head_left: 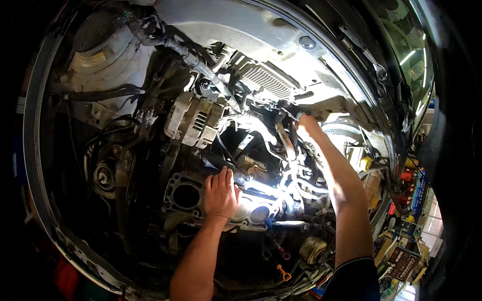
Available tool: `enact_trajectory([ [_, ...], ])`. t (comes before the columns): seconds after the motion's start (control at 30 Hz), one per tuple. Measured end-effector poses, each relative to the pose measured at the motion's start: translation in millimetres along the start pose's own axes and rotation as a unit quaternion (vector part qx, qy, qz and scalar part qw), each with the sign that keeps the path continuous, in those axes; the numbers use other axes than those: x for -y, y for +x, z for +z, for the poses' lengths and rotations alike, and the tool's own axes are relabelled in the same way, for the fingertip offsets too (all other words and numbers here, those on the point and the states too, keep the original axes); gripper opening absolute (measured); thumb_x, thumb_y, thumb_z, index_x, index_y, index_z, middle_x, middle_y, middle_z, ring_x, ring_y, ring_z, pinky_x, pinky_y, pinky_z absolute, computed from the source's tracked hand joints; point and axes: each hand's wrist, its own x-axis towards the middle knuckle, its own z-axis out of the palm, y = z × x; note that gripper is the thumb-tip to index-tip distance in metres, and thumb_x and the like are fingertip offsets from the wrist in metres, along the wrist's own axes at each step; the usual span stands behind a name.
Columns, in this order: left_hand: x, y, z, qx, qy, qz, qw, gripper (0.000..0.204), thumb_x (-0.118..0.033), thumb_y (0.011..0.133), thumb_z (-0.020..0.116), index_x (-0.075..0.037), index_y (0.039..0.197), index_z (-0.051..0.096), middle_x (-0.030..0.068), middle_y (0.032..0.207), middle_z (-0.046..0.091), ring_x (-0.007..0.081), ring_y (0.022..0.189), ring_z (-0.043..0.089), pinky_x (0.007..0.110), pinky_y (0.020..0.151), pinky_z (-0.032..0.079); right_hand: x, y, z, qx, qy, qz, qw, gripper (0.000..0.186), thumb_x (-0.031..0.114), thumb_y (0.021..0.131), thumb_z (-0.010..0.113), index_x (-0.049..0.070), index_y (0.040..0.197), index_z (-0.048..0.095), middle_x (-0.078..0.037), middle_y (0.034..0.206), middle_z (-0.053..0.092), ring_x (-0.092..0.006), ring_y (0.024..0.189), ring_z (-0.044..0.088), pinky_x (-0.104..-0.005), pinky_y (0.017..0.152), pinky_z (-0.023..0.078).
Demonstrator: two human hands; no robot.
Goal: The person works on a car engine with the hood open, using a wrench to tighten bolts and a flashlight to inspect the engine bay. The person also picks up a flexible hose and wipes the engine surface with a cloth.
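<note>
My left hand [221, 193] lies on the bare top of an engine block [173, 206], fingers stretched out flat between the open cylinder bores. Its fingertips reach a dark tube-shaped piece [236, 175] that runs across the block's far side. Farther back and to the right, my right hand [310, 128] reaches down among hoses and wiring near the rear wall of the engine bay. Its fingers are closed beside a thin shiny rod [289, 113]; what they grip is hidden. A bent metal pipe [286, 143] runs just left of that hand.
Beyond the block sits an alternator-like ribbed housing [193, 120], with a finned metal box [266, 80] behind it. A pulley [104, 175] is at left. An orange ring handle [284, 273] stands near the front. A wrench [374, 62] lies by the windshield. Tools and boxes [404, 263] crowd the right.
</note>
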Motion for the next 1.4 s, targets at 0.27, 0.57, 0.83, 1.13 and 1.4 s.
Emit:
enact_trajectory([
  [0.27,-6.2,-0.1,3.7,-0.06,0.006,0.025,0.998,0.052,-0.022,0.088,0.065,0.001,0.135,0.058,0.017,0.141,0.058,0.0332,0.126,0.056,0.051,0.115,0.032,7.3,-7.4,-10.7,0.033,0.054,-0.03,0.997,0.045,0.036,0.105,0.056,-0.003,0.097,0.076,-0.031,0.106,0.071,-0.047,0.102,0.07,-0.0518,0.085,0.057],
  [0.57,-11.0,-0.4,4.7,-0.065,0.025,0.031,0.997,0.054,-0.022,0.088,0.066,-0.002,0.137,0.055,0.0144,0.141,0.058,0.0323,0.124,0.057,0.05,0.114,0.033,22.4,-7.1,-38.5,0.199,0.149,0.122,0.961,0.03,0.022,0.096,0.063,0.001,0.114,0.073,-0.02,0.106,0.074,-0.0334,0.085,0.074,-0.0462,0.072,0.058],
  [0.83,-15.9,1.0,0.3,-0.094,0.038,0.068,0.992,0.046,-0.015,0.088,0.063,-0.003,0.132,0.057,0.0155,0.134,0.063,0.0347,0.121,0.06,0.052,0.11,0.036,-1.9,-101.6,-54.4,0.272,0.086,-0.031,0.958,0.036,0.032,0.098,0.067,0.008,0.126,0.068,-0.017,0.114,0.071,-0.0305,0.091,0.073,-0.0461,0.072,0.06],
  [1.13,-16.6,-3.6,23.0,-0.121,0.127,0.056,0.983,0.051,-0.014,0.091,0.063,-0.008,0.14,0.053,0.0128,0.141,0.061,0.0323,0.13,0.056,0.05,0.114,0.036,-22.4,-399.4,-167.5,0.022,0.336,-0.004,0.942,0.049,0.046,0.105,0.061,-0.003,0.105,0.067,-0.021,0.078,0.069,-0.0339,0.075,0.071,-0.0458,0.072,0.056],
  [1.4,-18.4,-7.5,21.4,-0.099,0.133,0.06,0.984,0.047,-0.016,0.095,0.06,-0.006,0.14,0.052,0.013,0.141,0.06,0.0319,0.131,0.056,0.049,0.114,0.037,-184.2,-585.6,-80.8,-0.197,0.326,0.291,0.878,0.045,0.033,0.108,0.058,-0.007,0.126,0.053,-0.025,0.091,0.068,-0.038,0.081,0.068,-0.0449,0.074,0.052],
])
